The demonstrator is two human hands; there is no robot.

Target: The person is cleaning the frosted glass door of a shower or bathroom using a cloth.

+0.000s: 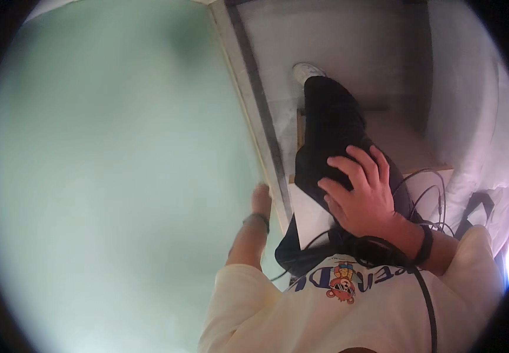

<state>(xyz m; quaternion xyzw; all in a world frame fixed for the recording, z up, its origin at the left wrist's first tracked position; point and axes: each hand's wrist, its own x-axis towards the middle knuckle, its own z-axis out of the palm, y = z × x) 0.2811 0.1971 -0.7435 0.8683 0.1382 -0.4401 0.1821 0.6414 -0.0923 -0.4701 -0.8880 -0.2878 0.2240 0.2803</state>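
Observation:
My right hand (pixel 362 194) is in front of my leg in black trousers (pixel 331 119), palm down with its fingers bent and apart. Nothing is in its grasp, and whether it rests on the leg I cannot tell. A dark band (pixel 425 245) circles that wrist. My left hand (pixel 261 199) is at the edge of a large pale green surface (pixel 126 167), next to a light strip (pixel 254 123) along that edge. Its fingers are mostly hidden, so its grip does not show. Another dark band (pixel 258 218) is around the left wrist.
Black cables (pixel 444 194) loop beside my right forearm, and a thicker one (pixel 426 295) runs down over my printed shirt (pixel 369 317). Under my leg is a white flat surface (pixel 309 212). White fabric (pixel 470 123) hangs at the right. My shoe (pixel 306 72) is farther ahead.

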